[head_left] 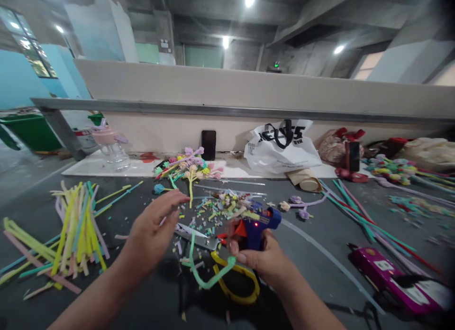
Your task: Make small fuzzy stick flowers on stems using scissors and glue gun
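Blue gun point(258, 233) in right hand's point(268, 260) curled fingers, left hand point(154, 225) half uncurled, seemingly empty: aim clear of both and steady green stem point(206, 285) short of desk's point(149, 301) far edge.

A blue glue gun point(256, 233) with its red light point(256, 224) lit is held beside a bent mint-green pipe cleaner point(206, 286).

left hand point(156, 223) raised, fingers point(174, 197) extended, right hand point(268, 256) curled in a grip, forearms point(106, 282) angled inward
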A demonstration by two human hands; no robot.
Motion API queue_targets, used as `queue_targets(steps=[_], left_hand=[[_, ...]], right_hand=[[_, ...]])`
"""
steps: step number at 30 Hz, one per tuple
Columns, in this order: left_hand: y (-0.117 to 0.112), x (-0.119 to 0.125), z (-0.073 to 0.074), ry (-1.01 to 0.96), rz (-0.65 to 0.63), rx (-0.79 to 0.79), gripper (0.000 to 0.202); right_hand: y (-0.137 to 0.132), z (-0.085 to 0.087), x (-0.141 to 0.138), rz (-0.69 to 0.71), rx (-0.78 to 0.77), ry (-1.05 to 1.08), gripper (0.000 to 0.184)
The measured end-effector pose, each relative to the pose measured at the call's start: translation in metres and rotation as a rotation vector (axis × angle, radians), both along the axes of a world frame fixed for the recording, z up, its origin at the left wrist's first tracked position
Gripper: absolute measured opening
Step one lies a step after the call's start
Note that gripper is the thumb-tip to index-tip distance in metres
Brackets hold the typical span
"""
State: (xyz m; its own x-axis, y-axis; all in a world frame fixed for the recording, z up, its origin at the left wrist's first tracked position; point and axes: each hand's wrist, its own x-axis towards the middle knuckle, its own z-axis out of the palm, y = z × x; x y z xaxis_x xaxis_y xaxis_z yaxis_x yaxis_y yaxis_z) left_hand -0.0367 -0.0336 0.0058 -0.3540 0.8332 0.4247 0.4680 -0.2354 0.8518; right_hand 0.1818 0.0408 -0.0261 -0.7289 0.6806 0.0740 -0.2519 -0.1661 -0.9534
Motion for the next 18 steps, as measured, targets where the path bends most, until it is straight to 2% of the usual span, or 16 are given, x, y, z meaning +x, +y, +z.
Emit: queue_targets(steps=[1, 3, 5, 8, 11, 13, 15, 17, 18], left_hand=[[0.003, -0.004, -0.003, -0.15, -0.011, 0.006, 0.013], [0.009, -0.006, -0.012, -0.566, -0.135, -0.066, 0.015], [0.012, 0.002, -0.026, -0.958, -0.285, -0.251, 0.012], [0.012, 0.026, -0.045, -1.265, -0.494, -0.548, 0.006], [0.009, 0.043, -0.05, -1.271, -0.657, -0.588, 0.007], [0.01, 0.04, -0.048, -1.183, -0.66, -0.548, 0.012], [0.015, 0.023, -0.044, -1.084, -0.546, -0.474, 0.014], [0.021, 0.002, -0.042, -0.998, -0.339, -0.342, 0.015], [0.024, -0.008, -0.042, -1.017, -0.232, -0.246, 0.014]], right_hand=[[-0.001, 0.0, -0.001, 0.014, -0.025, 0.043, 0.032], [-0.002, 0.0, -0.002, 0.037, -0.077, 0.149, 0.037], [-0.003, 0.0, -0.003, 0.04, -0.111, 0.23, 0.041], [-0.003, -0.001, -0.004, 0.028, -0.138, 0.261, 0.042], [-0.002, -0.002, -0.003, 0.004, -0.148, 0.26, 0.043], [-0.001, -0.001, -0.002, 0.006, -0.153, 0.261, 0.044], [0.0, 0.001, -0.001, 0.024, -0.15, 0.261, 0.041], [0.001, 0.002, 0.0, 0.016, -0.144, 0.28, 0.04], [0.001, 0.003, 0.0, 0.004, -0.143, 0.295, 0.04]])
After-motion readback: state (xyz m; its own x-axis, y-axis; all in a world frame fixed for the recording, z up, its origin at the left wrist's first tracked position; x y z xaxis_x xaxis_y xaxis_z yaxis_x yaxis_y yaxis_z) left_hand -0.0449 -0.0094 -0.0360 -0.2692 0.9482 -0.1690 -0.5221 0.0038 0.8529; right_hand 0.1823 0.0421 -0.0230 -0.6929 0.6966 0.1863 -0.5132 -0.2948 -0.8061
